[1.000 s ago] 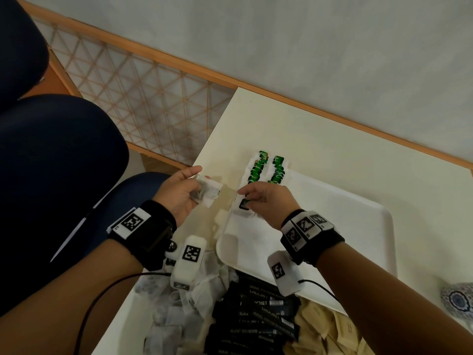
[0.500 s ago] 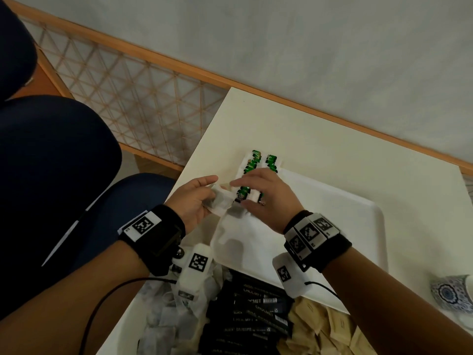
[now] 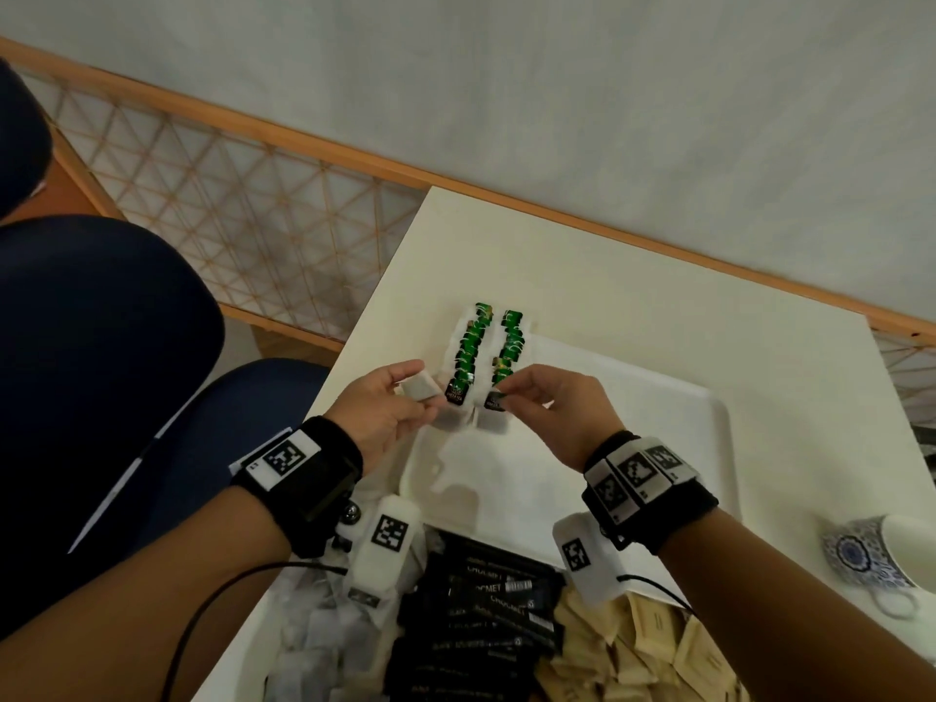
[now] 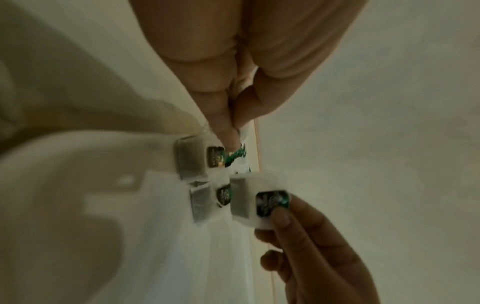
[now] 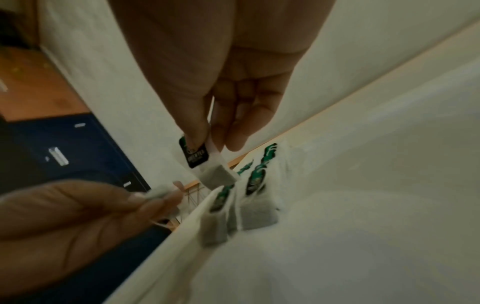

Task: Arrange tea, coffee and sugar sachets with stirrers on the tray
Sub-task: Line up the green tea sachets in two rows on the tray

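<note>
Two rows of tea bags with green tags (image 3: pixel 494 342) lie overlapping at the far left corner of the white tray (image 3: pixel 658 448). My right hand (image 3: pixel 506 393) pinches a tea bag (image 5: pixel 218 174) by its dark tag (image 5: pixel 196 156), just above the near end of the right row. My left hand (image 3: pixel 405 392) hovers beside the left row, off the tray's edge, and holds another white tea bag (image 3: pixel 419 387) between thumb and fingers. In the left wrist view the right hand's bag (image 4: pixel 244 200) hangs next to the rows' nearest bags (image 4: pixel 191 159).
A box near me holds loose tea bags (image 3: pixel 324 635), black coffee sachets (image 3: pixel 481 610) and brown sugar sachets (image 3: pixel 648 646). A patterned cup (image 3: pixel 871 554) lies at the table's right edge. A blue chair (image 3: pixel 101 347) stands to the left. Most of the tray is bare.
The right hand left the rows, reached over to the left hand, took a tea bag from it and now holds it over the right row. The left hand stays beside the tray.
</note>
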Available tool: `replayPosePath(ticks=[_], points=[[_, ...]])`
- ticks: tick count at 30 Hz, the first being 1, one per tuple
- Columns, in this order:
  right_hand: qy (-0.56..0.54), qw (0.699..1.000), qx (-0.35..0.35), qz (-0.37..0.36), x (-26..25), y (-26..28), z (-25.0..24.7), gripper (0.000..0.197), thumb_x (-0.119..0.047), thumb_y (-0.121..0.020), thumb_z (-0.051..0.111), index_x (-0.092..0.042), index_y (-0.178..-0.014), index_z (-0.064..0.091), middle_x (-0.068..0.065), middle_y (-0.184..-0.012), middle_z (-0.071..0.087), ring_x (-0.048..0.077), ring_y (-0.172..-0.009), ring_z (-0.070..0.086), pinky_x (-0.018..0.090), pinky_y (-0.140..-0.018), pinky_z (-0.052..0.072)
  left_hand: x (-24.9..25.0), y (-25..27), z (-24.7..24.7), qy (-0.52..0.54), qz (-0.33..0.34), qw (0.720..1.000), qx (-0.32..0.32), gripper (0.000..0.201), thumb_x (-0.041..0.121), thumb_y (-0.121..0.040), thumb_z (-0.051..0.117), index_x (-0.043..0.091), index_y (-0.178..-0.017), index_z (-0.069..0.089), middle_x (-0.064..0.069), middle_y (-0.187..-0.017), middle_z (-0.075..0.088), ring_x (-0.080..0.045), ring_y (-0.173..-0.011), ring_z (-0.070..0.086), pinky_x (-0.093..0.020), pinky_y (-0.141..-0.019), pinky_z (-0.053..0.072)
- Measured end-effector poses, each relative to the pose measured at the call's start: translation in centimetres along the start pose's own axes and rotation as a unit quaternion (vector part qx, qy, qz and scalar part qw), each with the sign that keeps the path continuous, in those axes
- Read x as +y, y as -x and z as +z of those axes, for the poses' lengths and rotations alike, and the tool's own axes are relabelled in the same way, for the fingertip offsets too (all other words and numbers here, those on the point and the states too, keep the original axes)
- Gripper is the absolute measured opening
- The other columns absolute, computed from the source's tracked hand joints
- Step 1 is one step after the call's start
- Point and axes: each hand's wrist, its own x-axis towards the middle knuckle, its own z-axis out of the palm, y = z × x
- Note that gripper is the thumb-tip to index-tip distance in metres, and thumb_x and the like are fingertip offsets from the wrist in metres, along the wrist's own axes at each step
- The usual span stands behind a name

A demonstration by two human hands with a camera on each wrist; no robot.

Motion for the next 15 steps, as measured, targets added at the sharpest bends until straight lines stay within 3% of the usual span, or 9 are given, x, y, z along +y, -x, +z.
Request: replayPosePath(ticks=[5,9,12,15], points=[[0.029,0.998,-0.052,0.036,0.7,0.3,0.3,0.009,-0.023,-0.086,0.068,-0.032,-0.089,0.068,-0.013,-0.076,0.065,-0.007,-0.066,0.055,0.006,-0.061,0.04,0.5,0.0,-0.6,-0.017,0.016,1.0,-0.004,0.035,-0.01,-0.09,0.05,0.016,-0.112,0.06,-0.017,-0.105,0.068,-0.019,-0.076,0.072,-0.024,-0.055,0.057],[0.065,0.992,-0.092,0.061,1.2,-0.2,0.8,0.008,-0.026,-0.086,0.066,-0.03,-0.093,0.069,-0.017,-0.074,0.063,-0.003,-0.071,0.056,0.012,-0.063,0.04,0.6,0.1,-0.5,-0.069,0.037,0.997,0.01,0.026,0.002,-0.092,0.055,0.021,-0.108,0.064,-0.007,-0.084,0.073,-0.016,-0.053,0.067,-0.016,-0.035,0.038],[0.072,0.992,-0.067,0.081,1.5,-1.1,0.9,0.008,-0.027,-0.087,0.064,-0.03,-0.093,0.067,-0.01,-0.077,0.067,0.006,-0.075,0.059,0.019,-0.068,0.046,0.2,-0.2,-0.7,-0.112,0.049,0.992,0.016,0.023,0.008,-0.092,0.059,0.02,-0.111,0.065,-0.006,-0.078,0.069,-0.01,-0.042,0.056,-0.015,-0.034,0.03],[0.081,0.992,-0.049,0.088,1.7,-1.8,0.9,0.005,-0.027,-0.087,0.064,-0.031,-0.09,0.066,-0.007,-0.075,0.066,0.01,-0.075,0.059,0.025,-0.068,0.048,0.0,-0.3,-1.0,-0.177,0.064,0.982,0.016,0.019,0.014,-0.09,0.063,0.025,-0.105,0.068,0.002,-0.07,0.065,-0.007,-0.044,0.047,-0.015,-0.039,0.03]])
